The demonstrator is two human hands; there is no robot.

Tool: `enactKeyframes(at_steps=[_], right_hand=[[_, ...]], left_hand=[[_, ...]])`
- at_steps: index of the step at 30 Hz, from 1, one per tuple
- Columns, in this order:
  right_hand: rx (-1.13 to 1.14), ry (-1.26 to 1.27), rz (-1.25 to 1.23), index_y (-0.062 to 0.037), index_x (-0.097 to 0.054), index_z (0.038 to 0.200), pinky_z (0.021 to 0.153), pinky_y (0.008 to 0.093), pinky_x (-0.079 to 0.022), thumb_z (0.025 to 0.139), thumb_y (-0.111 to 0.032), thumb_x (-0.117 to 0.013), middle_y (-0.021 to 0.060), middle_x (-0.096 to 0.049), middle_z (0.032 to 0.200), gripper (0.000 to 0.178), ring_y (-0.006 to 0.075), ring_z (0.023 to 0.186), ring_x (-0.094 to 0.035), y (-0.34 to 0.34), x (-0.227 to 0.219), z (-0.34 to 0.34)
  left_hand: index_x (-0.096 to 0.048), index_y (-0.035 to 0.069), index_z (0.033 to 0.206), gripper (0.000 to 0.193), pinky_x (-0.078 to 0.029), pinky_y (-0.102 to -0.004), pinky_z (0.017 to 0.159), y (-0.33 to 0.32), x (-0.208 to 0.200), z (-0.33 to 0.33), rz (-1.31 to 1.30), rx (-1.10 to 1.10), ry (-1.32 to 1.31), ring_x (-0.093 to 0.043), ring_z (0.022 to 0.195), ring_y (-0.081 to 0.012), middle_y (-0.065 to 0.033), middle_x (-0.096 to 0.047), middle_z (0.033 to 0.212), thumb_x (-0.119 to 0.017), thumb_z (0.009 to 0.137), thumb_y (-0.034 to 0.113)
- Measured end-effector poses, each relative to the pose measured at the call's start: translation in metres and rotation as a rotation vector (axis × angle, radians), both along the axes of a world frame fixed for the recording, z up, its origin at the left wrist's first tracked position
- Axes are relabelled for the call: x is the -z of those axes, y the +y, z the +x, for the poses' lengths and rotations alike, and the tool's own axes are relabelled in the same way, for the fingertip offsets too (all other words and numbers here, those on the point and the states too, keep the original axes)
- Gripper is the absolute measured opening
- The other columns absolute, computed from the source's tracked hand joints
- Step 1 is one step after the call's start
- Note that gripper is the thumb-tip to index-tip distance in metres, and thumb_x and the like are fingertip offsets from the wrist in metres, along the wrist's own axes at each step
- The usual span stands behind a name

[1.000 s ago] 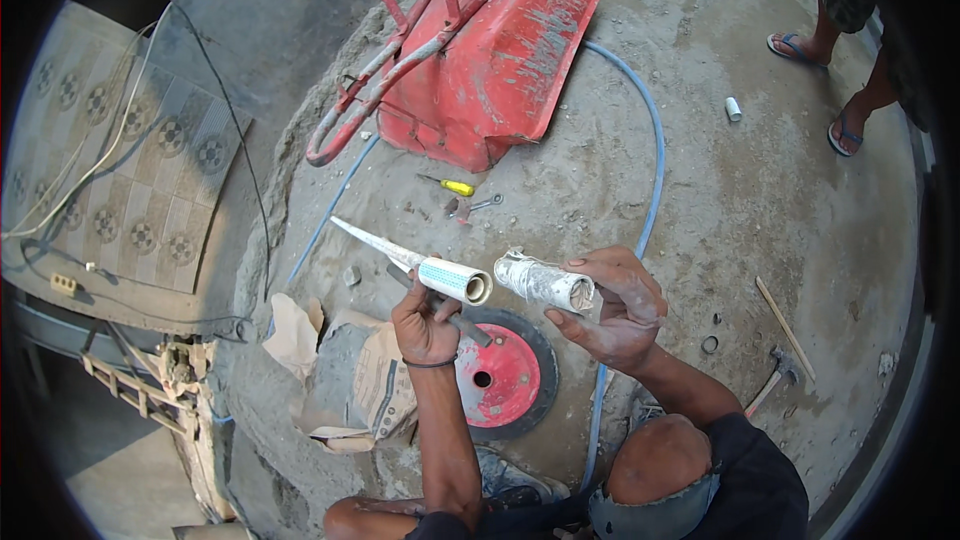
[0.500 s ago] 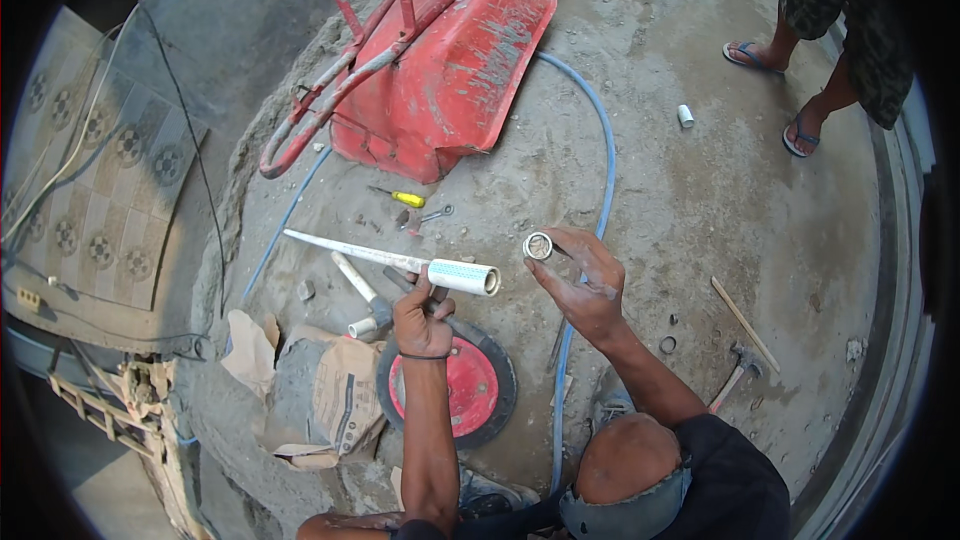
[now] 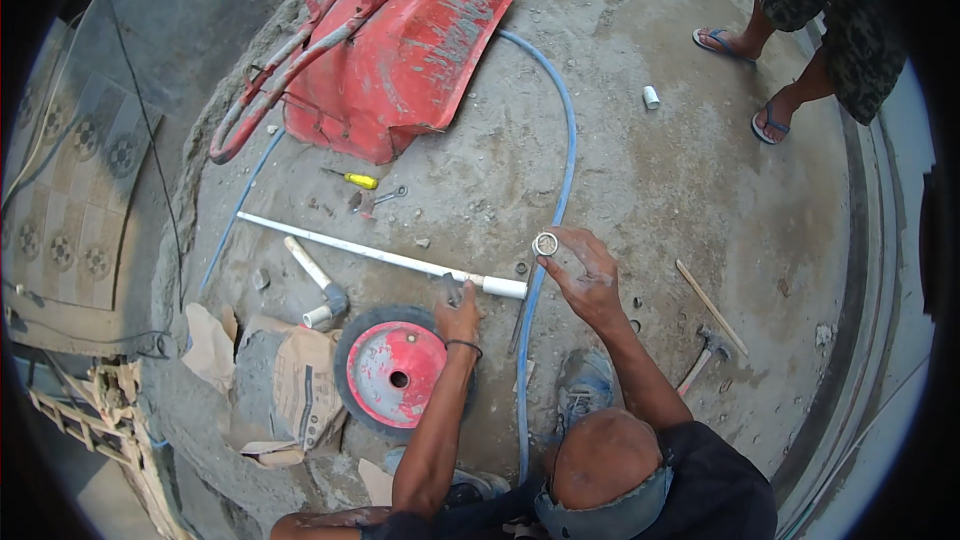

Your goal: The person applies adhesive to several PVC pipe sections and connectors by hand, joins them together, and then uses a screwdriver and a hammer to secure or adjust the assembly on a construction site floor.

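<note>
"Where are the hands?"

"My right hand (image 3: 588,272) pinches a short white tube (image 3: 545,244) between thumb and fingers, round end facing me. My left hand (image 3: 458,318) curls at a long white pipe (image 3: 360,251) — whether it grips, I cannot tell."

"Handling it well?"

"I'd pinch firmly without squeezing — rim turned to view. Outward: red wheel (image 3: 378,380), blue hose (image 3: 573,135), upturned red wheelbarrow (image 3: 400,65)."
</note>
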State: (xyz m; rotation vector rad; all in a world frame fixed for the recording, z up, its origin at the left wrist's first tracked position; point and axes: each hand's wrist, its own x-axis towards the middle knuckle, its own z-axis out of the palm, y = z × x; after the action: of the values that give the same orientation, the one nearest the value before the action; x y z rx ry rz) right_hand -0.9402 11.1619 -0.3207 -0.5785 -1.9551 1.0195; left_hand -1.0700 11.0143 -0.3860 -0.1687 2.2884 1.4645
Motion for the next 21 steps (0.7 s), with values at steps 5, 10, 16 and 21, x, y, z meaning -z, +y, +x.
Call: enactKeyframes(at_steps=[5,10,16,21], right_hand=[[-0.15,-0.095,-0.077,-0.0089,-0.063,0.11,0.087,0.0391,-0.047,0.075,-0.006,-0.07,0.0116,-0.059,0.102,0.037,0.0289,0.09,-0.061,0.002,-0.005,-0.004],[-0.219,-0.214,0.303,-0.0118,-0.062,0.112,0.08,0.0371,-0.047,0.07,-0.003,-0.07,0.0108,-0.057,0.099,0.044,0.0284,0.092,-0.056,0.01,-0.012,-0.006],[-0.334,-0.274,0.374,-0.0159,-0.058,0.12,0.092,0.0511,-0.04,0.074,-0.006,-0.068,0.0112,-0.052,0.1,0.049,0.0298,0.094,-0.055,0.006,-0.016,-0.011],[-0.485,-0.256,0.255,-0.0116,-0.056,0.12,0.078,0.0408,-0.044,0.075,-0.007,-0.067,0.0152,-0.049,0.098,0.047,0.0317,0.089,-0.053,0.007,-0.016,-0.01]], left_hand=[[-0.064,0.001,0.089,0.02,-0.047,-0.0339,0.057,-0.015,-0.059,0.007,0.02,0.575,0.336,-0.058,0.06,-0.0193,-0.0086,-0.061,0.072,-0.064,0.085,0.021],[-0.066,0.004,0.091,0.014,-0.045,-0.0373,0.059,-0.002,-0.131,0.001,-0.079,0.802,0.796,-0.058,0.065,-0.0292,-0.0116,-0.059,0.072,-0.065,0.08,0.012],[-0.066,0.006,0.092,0.02,-0.046,-0.038,0.06,-0.006,-0.13,-0.013,-0.179,0.884,1.062,-0.057,0.071,-0.0274,-0.0088,-0.058,0.077,-0.067,0.073,0.007],[-0.063,0.006,0.1,0.038,-0.048,-0.0362,0.058,-0.012,-0.135,-0.017,-0.255,1.082,1.237,-0.057,0.072,-0.0245,-0.0056,-0.057,0.082,-0.065,0.062,0.004]])
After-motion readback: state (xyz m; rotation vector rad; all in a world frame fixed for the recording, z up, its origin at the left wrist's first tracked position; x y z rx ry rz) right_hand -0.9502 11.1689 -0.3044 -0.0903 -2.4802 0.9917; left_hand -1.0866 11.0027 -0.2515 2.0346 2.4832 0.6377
